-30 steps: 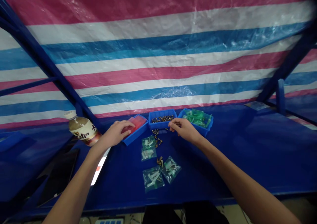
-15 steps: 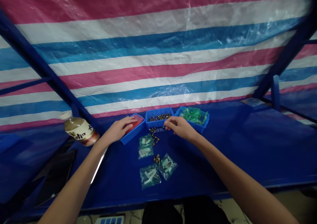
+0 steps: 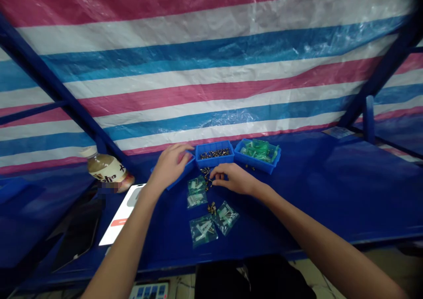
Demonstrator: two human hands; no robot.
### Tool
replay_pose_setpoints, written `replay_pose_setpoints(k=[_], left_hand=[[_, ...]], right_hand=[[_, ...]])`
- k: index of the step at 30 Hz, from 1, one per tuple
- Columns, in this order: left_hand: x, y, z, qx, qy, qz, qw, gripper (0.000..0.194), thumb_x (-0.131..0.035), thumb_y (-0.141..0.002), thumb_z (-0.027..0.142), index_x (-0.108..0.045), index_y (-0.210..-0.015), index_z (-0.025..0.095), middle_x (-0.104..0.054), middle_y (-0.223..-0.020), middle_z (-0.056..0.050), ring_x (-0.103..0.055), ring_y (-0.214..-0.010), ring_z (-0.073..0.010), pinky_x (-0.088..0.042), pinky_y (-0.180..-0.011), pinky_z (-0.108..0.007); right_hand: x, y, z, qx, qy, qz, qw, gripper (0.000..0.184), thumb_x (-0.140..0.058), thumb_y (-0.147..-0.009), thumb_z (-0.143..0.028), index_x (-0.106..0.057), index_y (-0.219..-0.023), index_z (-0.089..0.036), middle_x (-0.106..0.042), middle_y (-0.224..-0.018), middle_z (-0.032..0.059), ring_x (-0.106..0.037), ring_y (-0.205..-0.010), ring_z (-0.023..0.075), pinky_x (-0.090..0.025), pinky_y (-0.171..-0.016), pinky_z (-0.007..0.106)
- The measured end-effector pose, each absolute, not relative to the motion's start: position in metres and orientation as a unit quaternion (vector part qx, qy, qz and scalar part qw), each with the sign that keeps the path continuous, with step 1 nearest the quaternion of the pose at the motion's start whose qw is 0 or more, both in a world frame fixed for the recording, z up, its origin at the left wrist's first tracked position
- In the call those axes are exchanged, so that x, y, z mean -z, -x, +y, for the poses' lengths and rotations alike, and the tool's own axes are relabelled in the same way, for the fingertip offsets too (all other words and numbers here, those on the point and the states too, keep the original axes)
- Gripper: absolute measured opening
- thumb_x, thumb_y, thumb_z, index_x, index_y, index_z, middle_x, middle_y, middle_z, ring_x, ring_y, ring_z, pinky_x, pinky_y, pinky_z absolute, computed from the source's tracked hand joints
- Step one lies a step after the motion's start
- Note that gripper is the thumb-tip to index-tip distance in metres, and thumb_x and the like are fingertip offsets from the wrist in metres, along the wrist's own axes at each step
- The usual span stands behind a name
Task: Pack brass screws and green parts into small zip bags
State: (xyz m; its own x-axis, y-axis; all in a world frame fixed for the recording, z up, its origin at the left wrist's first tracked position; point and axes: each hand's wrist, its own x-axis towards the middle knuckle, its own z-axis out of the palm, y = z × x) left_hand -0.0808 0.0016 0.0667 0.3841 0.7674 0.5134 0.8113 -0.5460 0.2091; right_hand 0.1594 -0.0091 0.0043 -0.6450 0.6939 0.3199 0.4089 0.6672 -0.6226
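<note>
My left hand (image 3: 171, 164) is over the left blue bin (image 3: 181, 175), its fingers stretched forward and the thumb apart. It hides most of that bin and its contents. My right hand (image 3: 234, 178) pinches with thumb and forefinger at a small metal screw (image 3: 211, 182), just in front of the middle bin (image 3: 214, 161). Loose screws (image 3: 205, 172) lie by its fingertips. The middle bin holds many similar screws (image 3: 215, 153). Nearer me are a small screw pile (image 3: 212, 208) and several clear packets, including one packet (image 3: 203, 230) with white plugs inside.
A right blue bin (image 3: 253, 160) holds green-tinted packets (image 3: 261, 150). At left stand a drink bottle (image 3: 110, 172), a lit phone-like screen (image 3: 120, 217) and a dark flat device (image 3: 79, 233). Blue frame posts (image 3: 62, 96) and a striped sheet (image 3: 211, 79) close off the back.
My right hand has moved left and nearer me, from beside the middle bin to the loose screws. My left hand has lifted and shifted right over its bin, uncovering the lit screen.
</note>
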Motion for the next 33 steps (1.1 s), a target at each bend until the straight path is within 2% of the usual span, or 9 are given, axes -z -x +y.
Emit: replay_pose_setpoints(k=[3, 7, 9, 12, 15, 19, 21, 27, 33], left_hand=[[-0.055, 0.038, 0.005, 0.325, 0.826, -0.454, 0.072, 0.026, -0.044, -0.095, 0.022, -0.065, -0.11, 0.021, -0.068, -0.108, -0.004, -0.061, -0.103, -0.02, -0.048, -0.091, -0.035], [-0.024, 0.004, 0.01, 0.288, 0.843, -0.429, 0.149, 0.026, -0.044, -0.096, 0.019, -0.064, -0.113, 0.019, -0.069, -0.099, -0.006, -0.062, -0.094, -0.022, -0.049, -0.085, -0.035], [-0.009, -0.001, 0.008, 0.284, 0.843, -0.423, 0.175, 0.027, -0.044, -0.096, 0.021, -0.063, -0.116, 0.018, -0.07, -0.096, -0.007, -0.062, -0.092, -0.0219, -0.05, -0.084, -0.035], [0.004, 0.005, 0.001, 0.31, 0.838, -0.412, 0.18, 0.027, -0.044, -0.097, 0.022, -0.063, -0.115, 0.019, -0.071, -0.096, -0.006, -0.063, -0.091, -0.02, -0.05, -0.086, -0.033], [0.009, 0.014, -0.001, 0.313, 0.841, -0.396, 0.195, 0.026, -0.045, -0.096, 0.022, -0.064, -0.114, 0.018, -0.071, -0.093, -0.006, -0.063, -0.087, -0.0195, -0.051, -0.083, -0.033], [0.01, 0.018, 0.003, 0.313, 0.84, -0.395, 0.203, 0.026, -0.045, -0.096, 0.021, -0.065, -0.113, 0.017, -0.072, -0.091, -0.006, -0.063, -0.084, -0.0196, -0.051, -0.083, -0.033], [0.01, 0.017, 0.003, 0.316, 0.842, -0.396, 0.187, 0.026, -0.045, -0.096, 0.022, -0.065, -0.113, 0.018, -0.072, -0.093, -0.006, -0.063, -0.085, -0.0196, -0.05, -0.084, -0.033], [0.008, 0.011, -0.004, 0.314, 0.854, -0.402, 0.1, 0.023, -0.044, -0.095, 0.021, -0.066, -0.103, 0.019, -0.07, -0.093, -0.006, -0.063, -0.088, -0.019, -0.051, -0.086, -0.034], [0.007, 0.005, -0.008, 0.307, 0.856, -0.41, 0.077, 0.019, -0.054, -0.092, 0.034, -0.064, -0.095, 0.018, -0.066, -0.088, -0.006, -0.061, -0.085, -0.0197, -0.05, -0.077, -0.032]], right_hand=[[0.004, -0.153, -0.011, -0.2, 0.302, -0.905, 0.225, 0.012, -0.067, -0.085, -0.021, -0.068, -0.097, -0.019, -0.066, -0.088, 0.0034, -0.059, -0.082, 0.0153, -0.044, -0.075, 0.025], [0.009, -0.153, -0.009, -0.164, 0.333, -0.909, 0.187, 0.01, -0.057, -0.09, -0.015, -0.067, -0.09, -0.017, -0.067, -0.096, 0.0064, -0.062, -0.089, 0.0173, -0.044, -0.079, 0.026], [0.007, -0.156, -0.007, -0.15, 0.363, -0.904, 0.169, 0.009, -0.059, -0.089, -0.02, -0.066, -0.094, -0.016, -0.068, -0.1, 0.0087, -0.065, -0.093, 0.0207, -0.045, -0.08, 0.027], [0.003, -0.16, -0.007, -0.133, 0.399, -0.896, 0.142, 0.018, -0.06, -0.089, -0.026, -0.062, -0.103, -0.016, -0.069, -0.106, 0.0109, -0.066, -0.096, 0.024, -0.045, -0.079, 0.028], [0.001, -0.165, -0.005, -0.112, 0.418, -0.895, 0.107, 0.015, -0.051, -0.094, -0.025, -0.06, -0.103, -0.017, -0.07, -0.1, 0.0107, -0.067, -0.093, 0.0241, -0.044, -0.076, 0.028], [-0.001, -0.175, 0.002, -0.076, 0.47, -0.876, 0.075, 0.02, -0.042, -0.098, -0.027, -0.057, -0.104, -0.014, -0.07, -0.09, 0.0123, -0.067, -0.083, 0.0251, -0.042, -0.069, 0.029], [-0.001, -0.179, 0.006, -0.084, 0.474, -0.869, 0.11, 0.019, -0.041, -0.099, -0.024, -0.056, -0.104, -0.013, -0.069, -0.086, 0.0113, -0.066, -0.077, 0.0219, -0.04, -0.067, 0.027], [-0.002, -0.179, 0.008, -0.207, 0.456, -0.811, 0.304, 0.006, -0.049, -0.088, -0.019, -0.052, -0.083, -0.018, -0.06, -0.062, -0.0002, -0.055, -0.056, 0.0141, -0.037, -0.057, 0.025], [0.002, -0.164, 0.008, -0.386, 0.422, -0.698, 0.431, 0.003, -0.049, -0.08, -0.021, -0.051, -0.079, -0.019, -0.057, -0.064, -0.0017, -0.055, -0.056, 0.0125, -0.043, -0.055, 0.024]])
